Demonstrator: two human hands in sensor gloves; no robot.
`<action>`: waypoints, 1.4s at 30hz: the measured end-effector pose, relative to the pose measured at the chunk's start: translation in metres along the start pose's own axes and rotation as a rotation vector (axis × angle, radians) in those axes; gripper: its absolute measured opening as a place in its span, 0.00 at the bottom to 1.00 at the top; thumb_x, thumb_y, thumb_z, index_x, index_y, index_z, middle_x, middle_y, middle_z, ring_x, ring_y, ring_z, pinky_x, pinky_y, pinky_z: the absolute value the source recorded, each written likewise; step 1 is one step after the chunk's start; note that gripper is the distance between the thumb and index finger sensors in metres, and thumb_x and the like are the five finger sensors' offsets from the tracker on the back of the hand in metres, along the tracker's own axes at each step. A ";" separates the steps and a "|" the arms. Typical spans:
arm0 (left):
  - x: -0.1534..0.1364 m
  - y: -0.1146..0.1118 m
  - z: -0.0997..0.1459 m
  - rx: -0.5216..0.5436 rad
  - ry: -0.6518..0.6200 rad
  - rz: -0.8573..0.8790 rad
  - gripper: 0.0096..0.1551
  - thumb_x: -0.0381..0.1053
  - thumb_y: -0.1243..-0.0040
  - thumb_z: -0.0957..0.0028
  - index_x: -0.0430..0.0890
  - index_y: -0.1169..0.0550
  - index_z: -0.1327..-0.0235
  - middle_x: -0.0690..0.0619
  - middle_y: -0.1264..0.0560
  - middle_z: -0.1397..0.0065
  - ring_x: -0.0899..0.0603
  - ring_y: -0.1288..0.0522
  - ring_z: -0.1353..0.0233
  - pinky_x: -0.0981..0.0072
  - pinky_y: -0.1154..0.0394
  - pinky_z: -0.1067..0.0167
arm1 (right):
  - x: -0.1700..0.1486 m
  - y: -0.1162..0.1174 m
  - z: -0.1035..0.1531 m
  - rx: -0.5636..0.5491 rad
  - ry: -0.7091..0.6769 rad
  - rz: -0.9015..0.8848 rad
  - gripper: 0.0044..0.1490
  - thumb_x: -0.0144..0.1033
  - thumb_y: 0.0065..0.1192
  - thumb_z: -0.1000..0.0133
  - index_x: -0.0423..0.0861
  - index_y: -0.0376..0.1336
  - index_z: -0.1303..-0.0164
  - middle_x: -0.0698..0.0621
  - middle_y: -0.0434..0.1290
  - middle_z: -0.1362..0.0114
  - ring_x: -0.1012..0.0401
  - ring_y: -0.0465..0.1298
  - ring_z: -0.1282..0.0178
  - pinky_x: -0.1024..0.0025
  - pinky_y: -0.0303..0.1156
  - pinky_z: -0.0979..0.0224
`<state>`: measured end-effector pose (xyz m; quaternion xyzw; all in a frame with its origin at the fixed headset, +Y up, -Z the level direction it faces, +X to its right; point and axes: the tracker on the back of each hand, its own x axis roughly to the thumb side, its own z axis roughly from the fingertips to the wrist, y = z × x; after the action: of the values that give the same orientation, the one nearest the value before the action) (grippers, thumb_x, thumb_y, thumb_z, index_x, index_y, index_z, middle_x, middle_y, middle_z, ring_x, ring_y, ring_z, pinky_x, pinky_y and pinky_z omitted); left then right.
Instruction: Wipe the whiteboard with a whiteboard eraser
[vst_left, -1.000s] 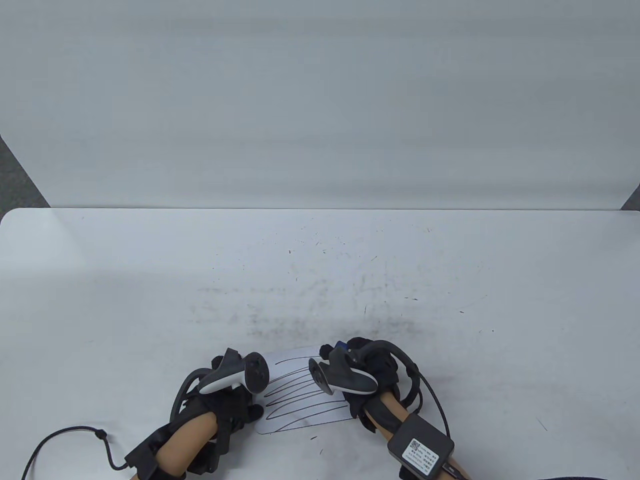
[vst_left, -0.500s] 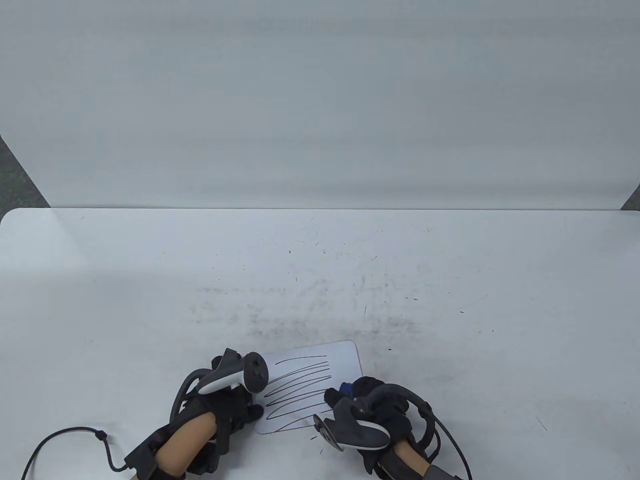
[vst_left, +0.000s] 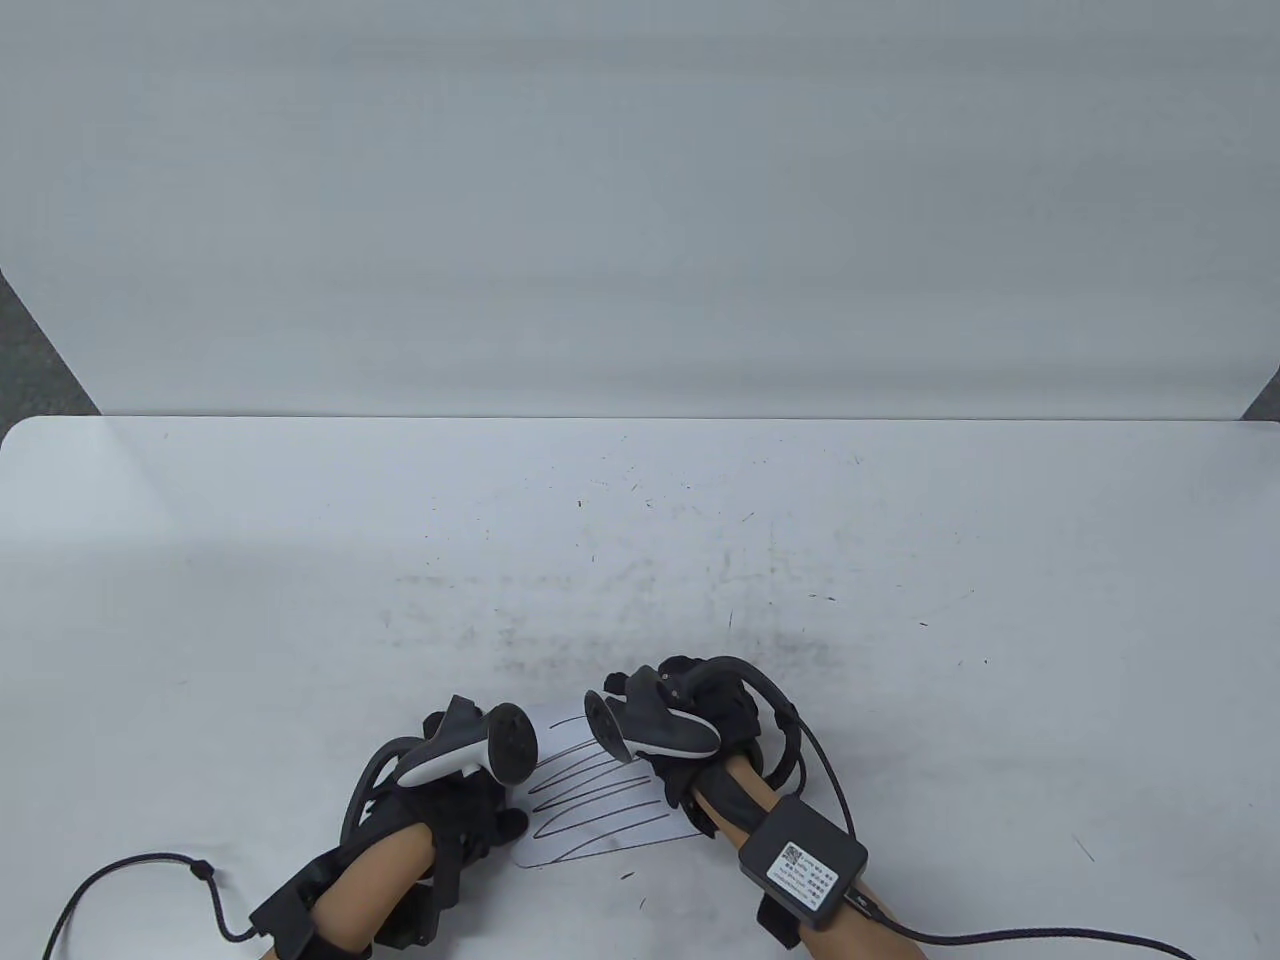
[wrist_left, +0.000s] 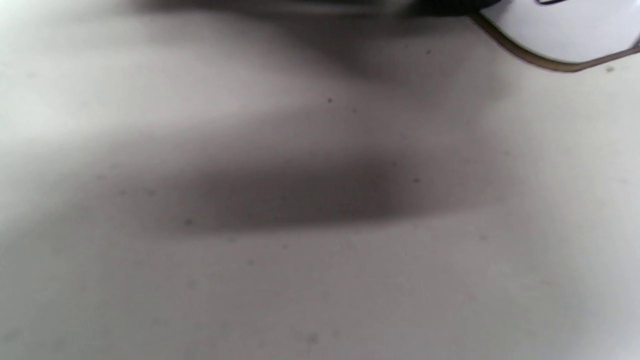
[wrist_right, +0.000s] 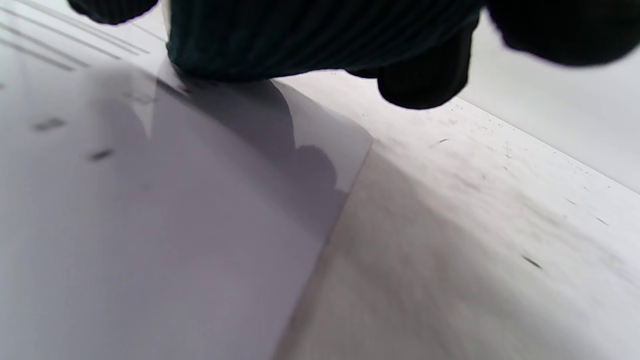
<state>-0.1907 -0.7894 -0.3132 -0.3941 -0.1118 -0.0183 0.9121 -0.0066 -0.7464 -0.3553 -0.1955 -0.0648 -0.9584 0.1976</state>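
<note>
Lying between your hands, the whiteboard (vst_left: 590, 800) is pressed at its near-left edge by your left hand (vst_left: 470, 790), while your right hand (vst_left: 700, 725) covers its far-right corner, fingers curled; any eraser is hidden.

Small white whiteboard (vst_left: 600, 800) with black scribbled lines, flat on table's near edge.

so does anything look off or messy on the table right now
Mainly the table itself: grey smudges and dark specks spread across its middle, beyond the whiteboard, like marker dust. The whiteboard lies slightly askew, its black scribble unerased. The right hand covers its far right corner; the left hand rests at its left edge.
</note>
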 end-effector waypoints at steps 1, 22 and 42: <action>0.000 0.000 0.000 0.000 0.000 -0.001 0.56 0.59 0.58 0.54 0.44 0.75 0.33 0.30 0.79 0.28 0.18 0.75 0.27 0.22 0.64 0.31 | 0.000 -0.002 -0.005 -0.006 0.009 -0.007 0.38 0.60 0.49 0.57 0.72 0.46 0.34 0.37 0.66 0.34 0.45 0.74 0.49 0.53 0.76 0.63; -0.001 -0.001 0.000 0.005 -0.002 0.015 0.56 0.59 0.58 0.53 0.45 0.76 0.33 0.31 0.79 0.28 0.19 0.76 0.28 0.22 0.65 0.31 | 0.011 0.018 0.100 -0.014 -0.077 0.000 0.39 0.60 0.48 0.56 0.71 0.45 0.33 0.36 0.65 0.34 0.45 0.74 0.49 0.54 0.77 0.63; -0.001 -0.001 0.000 -0.015 -0.003 0.028 0.56 0.59 0.59 0.53 0.46 0.77 0.35 0.31 0.80 0.29 0.19 0.78 0.28 0.23 0.67 0.32 | -0.009 0.005 0.001 -0.010 0.034 -0.092 0.38 0.60 0.49 0.57 0.72 0.46 0.34 0.37 0.66 0.34 0.45 0.74 0.49 0.54 0.76 0.62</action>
<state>-0.1923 -0.7900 -0.3127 -0.4025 -0.1075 -0.0057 0.9091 0.0028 -0.7474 -0.3581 -0.1768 -0.0657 -0.9700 0.1533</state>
